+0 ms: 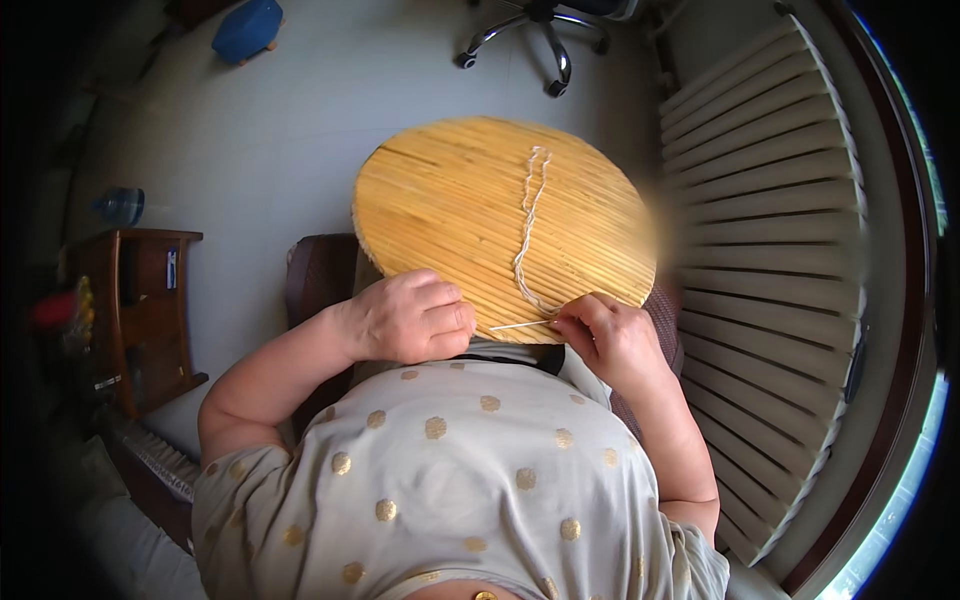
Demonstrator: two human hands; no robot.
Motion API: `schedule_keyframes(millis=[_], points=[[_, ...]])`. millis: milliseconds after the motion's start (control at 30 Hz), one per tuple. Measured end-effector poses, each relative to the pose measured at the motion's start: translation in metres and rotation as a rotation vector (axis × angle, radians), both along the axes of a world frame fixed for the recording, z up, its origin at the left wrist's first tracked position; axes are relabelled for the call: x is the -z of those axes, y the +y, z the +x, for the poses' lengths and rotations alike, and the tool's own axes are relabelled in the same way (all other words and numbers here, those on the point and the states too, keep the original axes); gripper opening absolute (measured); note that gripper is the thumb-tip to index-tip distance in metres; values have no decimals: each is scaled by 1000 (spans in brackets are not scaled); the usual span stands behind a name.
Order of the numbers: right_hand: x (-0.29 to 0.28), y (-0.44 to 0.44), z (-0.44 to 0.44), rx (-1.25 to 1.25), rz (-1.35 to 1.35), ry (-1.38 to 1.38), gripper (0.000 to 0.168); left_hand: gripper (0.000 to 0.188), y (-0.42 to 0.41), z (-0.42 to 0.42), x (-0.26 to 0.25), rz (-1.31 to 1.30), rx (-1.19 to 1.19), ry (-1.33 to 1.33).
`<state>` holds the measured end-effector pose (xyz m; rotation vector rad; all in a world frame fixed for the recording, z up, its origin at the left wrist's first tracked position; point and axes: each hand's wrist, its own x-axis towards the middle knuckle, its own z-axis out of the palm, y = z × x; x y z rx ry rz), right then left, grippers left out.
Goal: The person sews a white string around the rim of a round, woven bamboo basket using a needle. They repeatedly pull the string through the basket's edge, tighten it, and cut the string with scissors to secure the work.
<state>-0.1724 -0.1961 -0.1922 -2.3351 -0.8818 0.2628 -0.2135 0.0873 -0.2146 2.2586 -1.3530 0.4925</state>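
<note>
A round board of thin stalks, yellow-brown (465, 202), lies across my lap. A length of twisted white string (529, 225) runs over its right half and curves down to my right hand. My right hand (607, 326) pinches the string near the board's lower right edge, and a thin, straight white piece (519, 325) sticks out from its fingertips to the left. My left hand (420, 316) is curled with its knuckles up at the board's lower left edge. Its fingertips are hidden, so I cannot tell whether it grips the edge or something small.
A white slatted radiator (765, 240) stands close on the right. Beyond the board are the wheeled base of an office chair (544, 15) and a blue stool (247, 31). On the left stand a brown wooden cabinet (154, 315) and a large plastic water bottle (121, 205).
</note>
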Motion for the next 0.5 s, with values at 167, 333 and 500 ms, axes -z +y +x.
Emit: schedule_keyframes(millis=[167, 333, 500], points=[[46, 7, -5, -79, 11, 68, 12, 10, 19, -7, 39, 27, -133, 20], [70, 12, -9, -112, -33, 99, 15, 15, 23, -20, 61, -64, -263, 115], [73, 13, -8, -95, -4, 134, 16, 17, 14, -30, 69, -155, -365, 195]])
